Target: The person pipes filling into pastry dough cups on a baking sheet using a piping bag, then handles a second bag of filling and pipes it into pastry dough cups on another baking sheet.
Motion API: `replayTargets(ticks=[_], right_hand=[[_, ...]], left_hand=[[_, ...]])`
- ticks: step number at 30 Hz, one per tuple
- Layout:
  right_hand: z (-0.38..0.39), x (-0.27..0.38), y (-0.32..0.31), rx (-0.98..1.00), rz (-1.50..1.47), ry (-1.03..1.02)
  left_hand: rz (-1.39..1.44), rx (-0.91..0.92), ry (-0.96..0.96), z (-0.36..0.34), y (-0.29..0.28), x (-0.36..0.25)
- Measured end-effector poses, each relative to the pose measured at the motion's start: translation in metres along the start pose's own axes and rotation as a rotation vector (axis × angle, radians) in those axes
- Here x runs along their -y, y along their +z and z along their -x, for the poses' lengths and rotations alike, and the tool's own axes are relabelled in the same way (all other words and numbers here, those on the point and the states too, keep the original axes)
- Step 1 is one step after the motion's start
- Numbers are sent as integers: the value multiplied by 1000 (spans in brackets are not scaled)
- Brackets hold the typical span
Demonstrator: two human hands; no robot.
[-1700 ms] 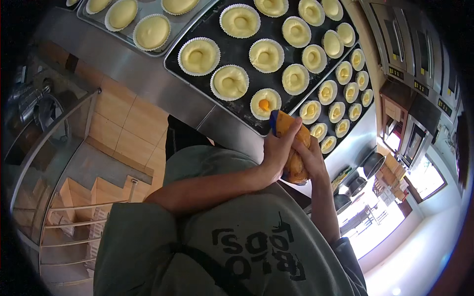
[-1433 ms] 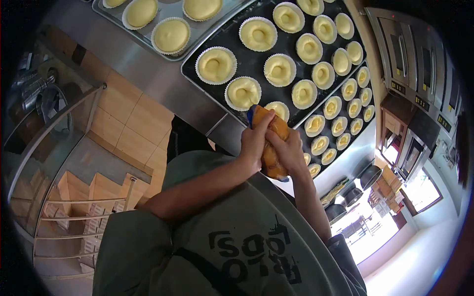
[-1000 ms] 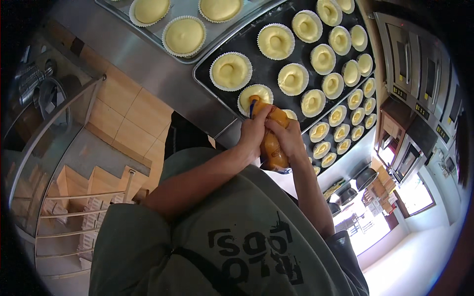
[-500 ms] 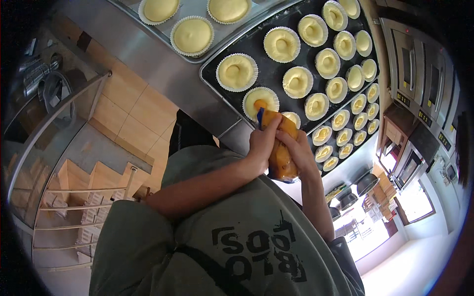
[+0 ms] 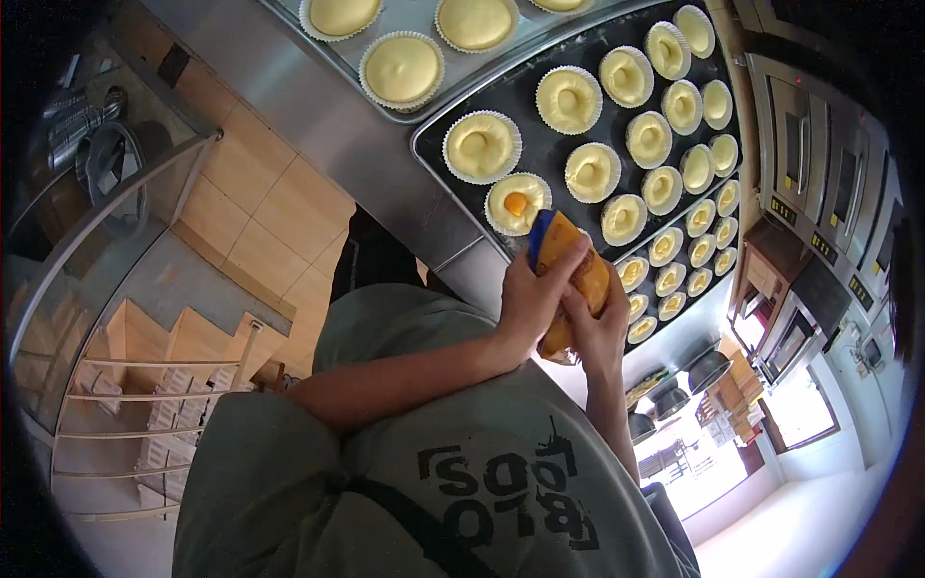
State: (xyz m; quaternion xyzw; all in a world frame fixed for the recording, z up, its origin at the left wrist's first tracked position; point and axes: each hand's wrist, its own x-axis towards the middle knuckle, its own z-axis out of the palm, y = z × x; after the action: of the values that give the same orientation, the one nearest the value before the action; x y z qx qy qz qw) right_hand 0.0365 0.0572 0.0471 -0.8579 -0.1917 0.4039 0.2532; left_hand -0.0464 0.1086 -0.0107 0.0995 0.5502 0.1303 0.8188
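Observation:
My left hand [image 5: 530, 303] and my right hand [image 5: 599, 328] are both closed around an orange-filled piping bag [image 5: 568, 258] with blue at its tip end, held in front of my body. The tip points up toward a pale batter cup [image 5: 506, 188] at the near corner of a dark tray [image 5: 525, 144]; an orange dollop [image 5: 515, 204] sits in that cup's middle, just clear of the bag. Other paper cups of pale batter, mostly with hollowed centres, fill the tray. The bag hides part of the tray's near edge.
A silver tray [image 5: 462, 67] of smooth batter cups lies above; another dark tray [image 5: 686, 252] of cups lies right. Steel counter [image 5: 356, 154] beneath, ovens [image 5: 809, 144] at right, dark pans [image 5: 703, 376] lower right, glass railing [image 5: 116, 241] and steps [image 5: 173, 337] at left.
The bag moved left and up to the corner cup, where an orange dollop appeared, then drew back down-right, uncovering it. The trays have shifted rightward in view.

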Motion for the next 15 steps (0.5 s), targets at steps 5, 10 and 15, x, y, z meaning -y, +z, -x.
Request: replayTargets(ticks=[5, 10, 15], right_hand=[[-36, 26, 24, 83, 21, -15], [-77, 43, 48, 260, 7, 118], [-91, 52, 61, 268, 0, 173]], left_hand=[[174, -20, -101, -14, -11, -46], [305, -6, -127, -59, -30, -62], [305, -32, -197, -74, -43, -66]])
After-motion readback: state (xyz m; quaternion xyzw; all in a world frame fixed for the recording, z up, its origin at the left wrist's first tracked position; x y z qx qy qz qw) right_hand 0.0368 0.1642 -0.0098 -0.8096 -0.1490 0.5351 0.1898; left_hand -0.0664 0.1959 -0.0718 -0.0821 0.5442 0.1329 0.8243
